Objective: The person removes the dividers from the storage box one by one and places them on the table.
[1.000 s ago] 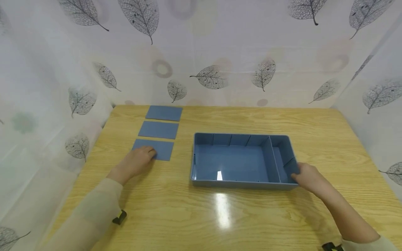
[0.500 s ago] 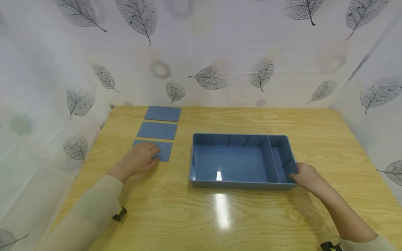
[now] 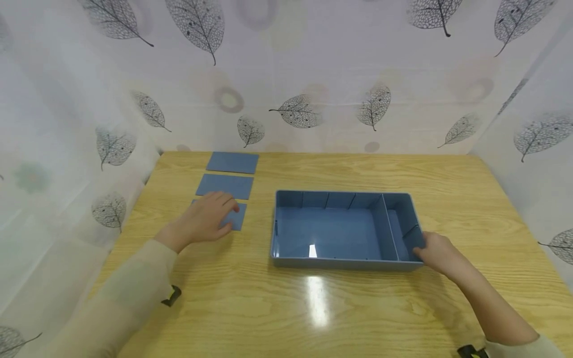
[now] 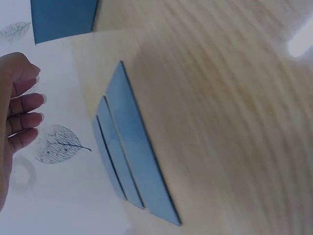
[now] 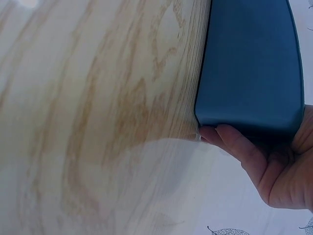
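My left hand [image 3: 206, 216] hovers with loosely bent fingers over the nearest of three flat blue rectangular panels, hiding much of that panel [image 3: 238, 219] in the head view. Nothing is between its thumb and fingers, and the left wrist view shows the fingers [image 4: 27, 104] apart from the panels. Behind lie the middle panel [image 3: 226, 186] and the far panel [image 3: 233, 162], in a row with narrow gaps. My right hand [image 3: 440, 253] grips the right end of a shallow blue box [image 3: 349, 265], its thumb inside the rim and its fingers [image 5: 239, 147] against the outer end wall.
A divider [image 3: 388, 226] splits the box into a wide left and a narrow right compartment, with slots along the back wall. The wooden table [image 3: 250, 303] reaches back to a leaf-patterned curtain [image 3: 331, 64], which also hangs at both sides.
My left hand has lifted off the nearest panel and shifted slightly forward and right, its fingers spreading a little. The right hand and the box stay in place.
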Motion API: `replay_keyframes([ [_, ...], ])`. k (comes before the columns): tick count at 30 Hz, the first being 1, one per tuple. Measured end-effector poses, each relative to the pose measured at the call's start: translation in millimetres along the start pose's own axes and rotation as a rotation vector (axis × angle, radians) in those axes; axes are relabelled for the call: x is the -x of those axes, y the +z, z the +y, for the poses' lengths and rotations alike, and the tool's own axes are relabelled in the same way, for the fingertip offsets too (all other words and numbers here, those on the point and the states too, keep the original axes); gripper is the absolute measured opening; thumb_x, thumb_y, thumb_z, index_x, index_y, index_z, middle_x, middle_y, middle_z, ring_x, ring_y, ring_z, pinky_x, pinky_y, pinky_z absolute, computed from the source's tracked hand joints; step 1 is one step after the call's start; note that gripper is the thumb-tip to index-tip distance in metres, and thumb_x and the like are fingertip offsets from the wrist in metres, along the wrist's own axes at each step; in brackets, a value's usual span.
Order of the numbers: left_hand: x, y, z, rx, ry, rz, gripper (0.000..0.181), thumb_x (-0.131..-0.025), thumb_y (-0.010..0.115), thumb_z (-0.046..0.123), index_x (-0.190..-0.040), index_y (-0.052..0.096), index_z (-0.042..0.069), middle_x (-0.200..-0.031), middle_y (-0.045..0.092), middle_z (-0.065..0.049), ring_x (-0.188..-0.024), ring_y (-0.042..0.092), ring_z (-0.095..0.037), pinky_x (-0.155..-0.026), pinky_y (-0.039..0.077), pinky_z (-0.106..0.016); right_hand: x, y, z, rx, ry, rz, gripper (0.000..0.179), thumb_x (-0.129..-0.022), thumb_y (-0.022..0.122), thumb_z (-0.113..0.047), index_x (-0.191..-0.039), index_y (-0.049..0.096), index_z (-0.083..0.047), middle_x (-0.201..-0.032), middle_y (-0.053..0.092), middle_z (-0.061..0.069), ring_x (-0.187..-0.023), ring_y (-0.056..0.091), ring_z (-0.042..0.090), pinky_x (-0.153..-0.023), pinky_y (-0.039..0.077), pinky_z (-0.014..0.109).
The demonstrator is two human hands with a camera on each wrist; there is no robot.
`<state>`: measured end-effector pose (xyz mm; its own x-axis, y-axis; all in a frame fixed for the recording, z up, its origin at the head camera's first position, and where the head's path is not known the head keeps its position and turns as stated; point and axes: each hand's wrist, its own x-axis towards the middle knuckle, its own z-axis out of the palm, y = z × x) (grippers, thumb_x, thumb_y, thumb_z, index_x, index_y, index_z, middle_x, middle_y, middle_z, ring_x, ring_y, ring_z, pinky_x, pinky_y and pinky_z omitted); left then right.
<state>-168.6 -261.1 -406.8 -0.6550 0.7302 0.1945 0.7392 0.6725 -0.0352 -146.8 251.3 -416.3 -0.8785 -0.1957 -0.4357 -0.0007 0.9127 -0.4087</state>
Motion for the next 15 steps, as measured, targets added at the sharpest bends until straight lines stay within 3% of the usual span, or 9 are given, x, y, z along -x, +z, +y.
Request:
replay_keyframes([
  [7, -16.0, -15.2, 3.2, -0.058, 0.143, 0.125, 0.025, -0.072, 0.068, 0.017, -0.093, 0.06, 0.006, -0.09, 0.06, -0.006, -0.086, 0.06, -0.024, -0.079, 0.051, -0.04, -0.3, 1, 0, -0.004, -0.012, 0.017, 0.056, -0.088, 0.052, -0.005, -0.119, 0.029, 0.035, -0.123, 0.031, 0.053, -0.114, 0.034, 0.064, -0.091, 0.039, 0.065],
  [15, -27.9, -31.0, 19.1, -0.033, 0.23, 0.15, 0.025, -0.074, 0.067, 0.018, -0.095, 0.06, 0.005, -0.088, 0.058, -0.004, -0.085, 0.06, -0.023, -0.081, 0.051, -0.039, 0.0, 1, 0, 0.002, -0.009, 0.018, 0.056, -0.088, 0.053, -0.005, -0.12, 0.029, 0.035, -0.123, 0.03, 0.053, -0.114, 0.034, 0.064, -0.091, 0.039, 0.065],
])
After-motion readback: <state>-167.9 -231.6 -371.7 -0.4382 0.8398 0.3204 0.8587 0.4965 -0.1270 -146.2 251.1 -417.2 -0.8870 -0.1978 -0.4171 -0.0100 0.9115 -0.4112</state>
